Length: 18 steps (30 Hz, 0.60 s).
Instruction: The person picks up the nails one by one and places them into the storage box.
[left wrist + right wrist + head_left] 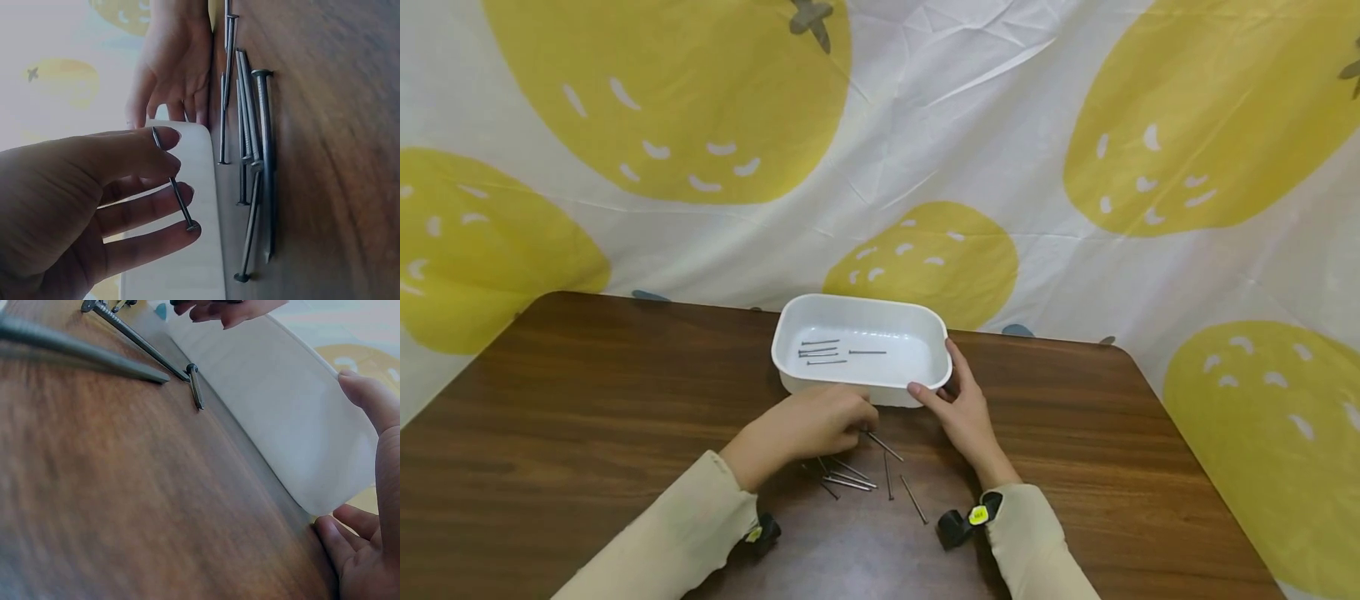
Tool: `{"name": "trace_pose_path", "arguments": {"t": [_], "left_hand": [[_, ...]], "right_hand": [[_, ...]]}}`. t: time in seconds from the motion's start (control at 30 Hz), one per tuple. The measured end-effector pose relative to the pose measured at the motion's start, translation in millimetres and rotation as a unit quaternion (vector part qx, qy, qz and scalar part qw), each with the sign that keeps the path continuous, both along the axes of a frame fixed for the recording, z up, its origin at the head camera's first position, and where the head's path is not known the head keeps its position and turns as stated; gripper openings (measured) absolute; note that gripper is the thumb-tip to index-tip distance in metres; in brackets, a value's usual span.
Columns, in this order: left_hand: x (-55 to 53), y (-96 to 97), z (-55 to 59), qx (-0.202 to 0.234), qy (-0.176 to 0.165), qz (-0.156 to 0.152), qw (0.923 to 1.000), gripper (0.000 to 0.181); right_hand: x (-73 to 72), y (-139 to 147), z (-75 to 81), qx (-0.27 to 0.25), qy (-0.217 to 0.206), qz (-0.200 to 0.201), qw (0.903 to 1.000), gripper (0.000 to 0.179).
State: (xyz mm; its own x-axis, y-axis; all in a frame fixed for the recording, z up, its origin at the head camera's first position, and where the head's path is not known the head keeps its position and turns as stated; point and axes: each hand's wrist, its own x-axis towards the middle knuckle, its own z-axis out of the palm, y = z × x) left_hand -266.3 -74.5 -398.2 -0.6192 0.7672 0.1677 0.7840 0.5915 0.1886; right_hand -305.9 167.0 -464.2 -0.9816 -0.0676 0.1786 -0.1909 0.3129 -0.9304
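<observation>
My left hand (820,419) is in front of the white dish (906,357), above the wooden table. Between thumb and forefinger it pinches a steel nail (180,203), whose flat head lies by the other fingertips. My right hand (967,417) grips the dish at its near right corner, thumb (359,387) on the rim and fingers round the end wall. Several nails (823,351) lie inside the dish, mostly toward its left. More loose nails (850,481) lie on the table below my left hand, some crossing one another.
The brown wooden table (625,433) reaches back to a white cloth (925,125) printed with large yellow fruit, hanging right behind the dish. Two single nails, one being a slanted nail (914,500), lie between my wrists. Black wrist cameras (955,529) sit at both cuffs.
</observation>
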Motion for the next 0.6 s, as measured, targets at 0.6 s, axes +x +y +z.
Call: {"name": "trace_pose_path", "arguments": {"t": [0.6], "left_hand": [[-12.5, -4.6, 48.9, -0.01, -0.002, -0.053, 0.9985, 0.017]], "right_hand": [[-0.1, -2, 0.9, -0.002, 0.005, -0.002, 1.0, 0.09]]}}
